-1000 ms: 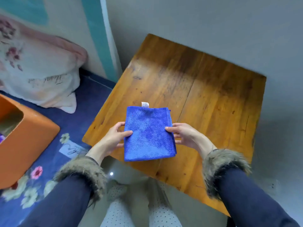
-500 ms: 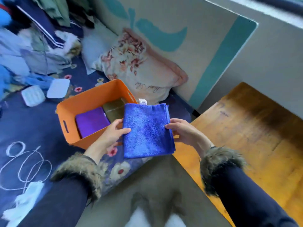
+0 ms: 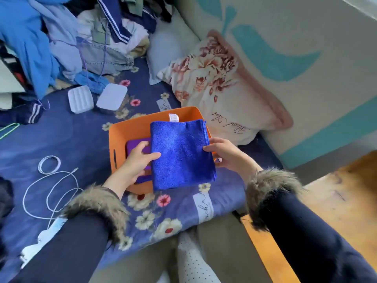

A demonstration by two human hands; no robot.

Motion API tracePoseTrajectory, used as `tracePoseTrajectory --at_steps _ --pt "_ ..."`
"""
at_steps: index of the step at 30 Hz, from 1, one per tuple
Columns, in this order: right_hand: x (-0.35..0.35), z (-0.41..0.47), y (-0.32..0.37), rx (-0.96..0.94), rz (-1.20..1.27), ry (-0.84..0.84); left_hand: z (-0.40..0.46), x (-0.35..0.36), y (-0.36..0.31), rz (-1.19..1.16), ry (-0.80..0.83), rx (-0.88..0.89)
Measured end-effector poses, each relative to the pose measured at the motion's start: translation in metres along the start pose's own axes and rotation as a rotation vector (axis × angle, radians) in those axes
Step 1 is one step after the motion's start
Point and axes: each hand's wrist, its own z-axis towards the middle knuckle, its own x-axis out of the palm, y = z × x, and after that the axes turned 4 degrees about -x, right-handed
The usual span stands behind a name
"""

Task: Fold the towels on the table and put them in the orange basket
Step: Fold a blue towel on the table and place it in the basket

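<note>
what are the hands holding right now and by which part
Both hold the folded blue towel over the orange basket: the left hand pinches its left edge, the right hand its right edge.

The blue towel (image 3: 181,154) is fluffy, matt terry cloth. The orange basket (image 3: 130,129) looks like smooth, faintly glossy plastic. At four o'clock, the table (image 3: 346,201) is varnished wood.

Dark navy sleeves (image 3: 318,237) are worn on both arms, each ended by a thick cuff (image 3: 95,205) of shaggy brown-grey fur at the wrist. The hands (image 3: 138,162) are left bare. Below, a pale legging (image 3: 193,260) dotted with small dark spots is seen.
</note>
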Motion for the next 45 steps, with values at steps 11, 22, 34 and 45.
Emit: tracePoseTrajectory --at_steps 11,22,34,45 --pt "0.032 0.145 0.013 0.021 -0.464 -0.01 0.122 0.01 0.01 -0.026 -0.182 -0.169" --pt "0.04 0.234 -0.023 0.043 -0.862 -0.136 0.217 0.034 0.031 -0.011 -0.039 -0.28" --pt "0.048 0.248 -0.042 0.098 -1.049 -0.214 0.251 0.043 0.058 0.006 -0.061 -0.302" --pt "0.051 0.232 -0.08 -0.482 -1.757 -0.154 0.23 0.05 0.072 1.271 -0.165 0.646"
